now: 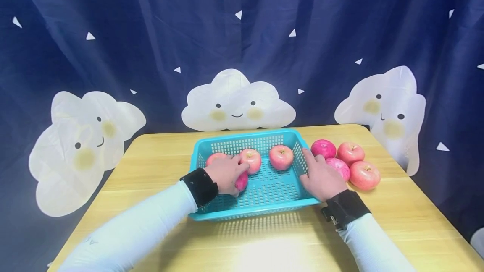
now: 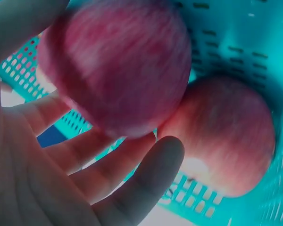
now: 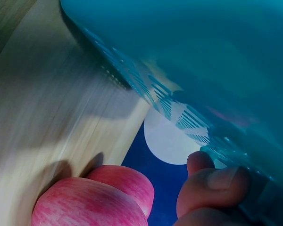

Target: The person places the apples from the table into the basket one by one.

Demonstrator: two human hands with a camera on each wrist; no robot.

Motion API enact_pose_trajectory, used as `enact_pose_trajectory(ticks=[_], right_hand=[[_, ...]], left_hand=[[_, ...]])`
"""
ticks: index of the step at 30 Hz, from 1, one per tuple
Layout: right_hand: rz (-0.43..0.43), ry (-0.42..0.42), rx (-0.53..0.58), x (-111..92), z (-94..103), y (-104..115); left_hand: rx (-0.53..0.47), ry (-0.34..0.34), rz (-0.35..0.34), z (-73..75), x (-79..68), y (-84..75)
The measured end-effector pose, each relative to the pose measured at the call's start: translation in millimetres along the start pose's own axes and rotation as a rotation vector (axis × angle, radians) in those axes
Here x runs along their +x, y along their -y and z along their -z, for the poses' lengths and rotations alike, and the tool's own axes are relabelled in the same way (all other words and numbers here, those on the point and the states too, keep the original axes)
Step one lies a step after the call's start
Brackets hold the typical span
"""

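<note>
A turquoise plastic basket (image 1: 253, 213) with perforated walls stands on the table. My left hand (image 1: 225, 175) reaches into its left side, fingers and thumb around a dark pink apple (image 2: 127, 66). Close against that apple in the left wrist view is a lighter red apple (image 2: 226, 136). Farther back in the basket sit a pale pink apple (image 1: 251, 161) and another pink apple (image 1: 281, 157). My right hand (image 1: 324, 178) grips the basket's right rim; its curled fingers (image 3: 221, 179) show at the edge in the right wrist view.
Right of the basket, several apples cluster on the wooden table (image 1: 401, 221), among them a dark pink one (image 1: 323, 148) and a large light red one (image 1: 364, 175). Beyond the table's back edge hangs a dark blue curtain (image 1: 264, 49) with cloud prints.
</note>
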State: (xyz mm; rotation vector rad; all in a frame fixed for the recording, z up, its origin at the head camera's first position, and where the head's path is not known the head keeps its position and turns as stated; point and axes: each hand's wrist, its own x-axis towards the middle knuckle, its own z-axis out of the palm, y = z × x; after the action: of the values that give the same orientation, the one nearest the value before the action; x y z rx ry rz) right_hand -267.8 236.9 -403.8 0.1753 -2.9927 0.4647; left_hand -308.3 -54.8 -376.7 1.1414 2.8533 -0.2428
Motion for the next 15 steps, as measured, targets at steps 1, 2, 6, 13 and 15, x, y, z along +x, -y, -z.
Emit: enact_pose_trajectory(ticks=[1, 2, 6, 13, 15], right_hand=[[0.0, 0.0, 0.0, 0, -0.1, 0], [0.001, 0.0, 0.0, 0, -0.2, 0], [0.005, 0.001, 0.006, 0, -0.6, 0], [0.009, -0.001, 0.012, 1, -1.5, -2], [0.008, -0.002, 0.013, 1, -1.5, -2]], left_hand=[[0.004, -0.005, 0.004, 2.9, -1.4, 0.9], [0.005, -0.012, 0.01, 6.0, -2.5, 2.2], [0.012, -0.024, 0.059, 20.4, -9.5, 8.1], [-0.003, -0.076, 0.129, 37.3, -31.6, 22.9], [-0.021, -0.089, 0.139, 37.8, -39.6, 26.8]])
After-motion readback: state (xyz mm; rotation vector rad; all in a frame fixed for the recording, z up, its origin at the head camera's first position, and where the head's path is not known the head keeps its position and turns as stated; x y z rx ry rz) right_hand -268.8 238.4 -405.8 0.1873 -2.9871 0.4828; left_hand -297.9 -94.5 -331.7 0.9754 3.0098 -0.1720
